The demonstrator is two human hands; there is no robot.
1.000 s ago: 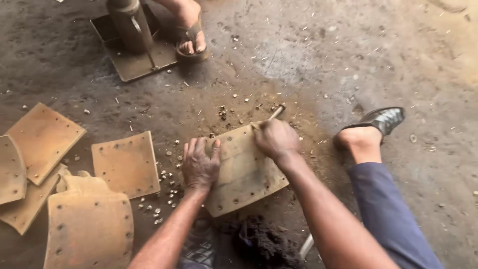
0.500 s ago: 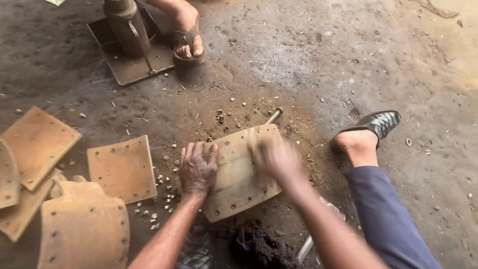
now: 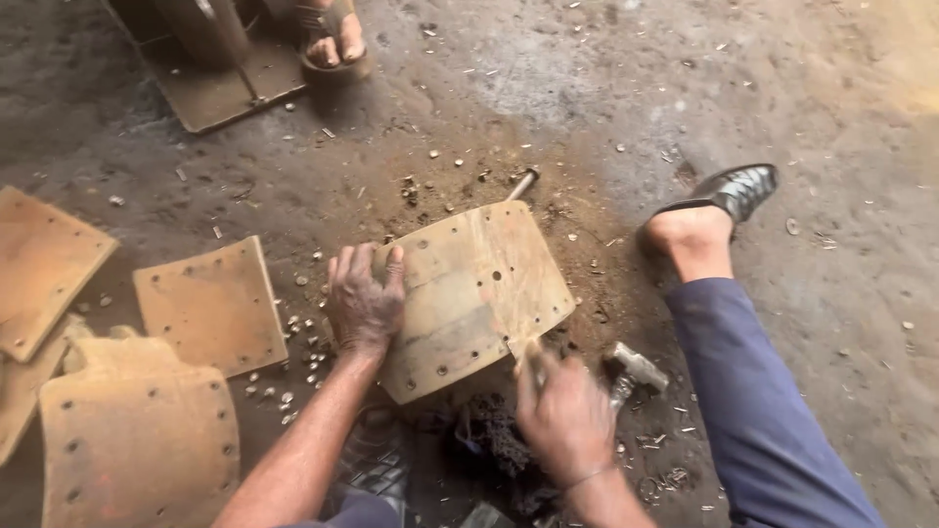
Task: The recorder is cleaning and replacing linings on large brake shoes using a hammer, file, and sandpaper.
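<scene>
A curved tan brake lining [image 3: 489, 284] with rows of holes lies on the dirt floor in front of me. My left hand [image 3: 364, 303] rests palm down on its left edge, fingers curled over the rim, holding it steady. My right hand [image 3: 567, 420] is at the lining's near edge with curled fingers, and something thin and pale shows at its fingertips; I cannot make out what. A hammer [image 3: 634, 370] lies just right of that hand. A metal rod [image 3: 523, 183] lies past the lining's far corner, untouched.
More linings lie at the left: a flat one [image 3: 210, 303], a curved one [image 3: 137, 440] and others [image 3: 44, 264]. Loose rivets [image 3: 293, 342] litter the dirt. My trousered right leg and dark shoe [image 3: 729, 191] stretch to the right. Another person's sandalled foot [image 3: 333, 44] stands by a metal base [image 3: 215, 83].
My right hand left the rod at the lining's far corner and swept down to the near edge. The left hand stayed on the lining.
</scene>
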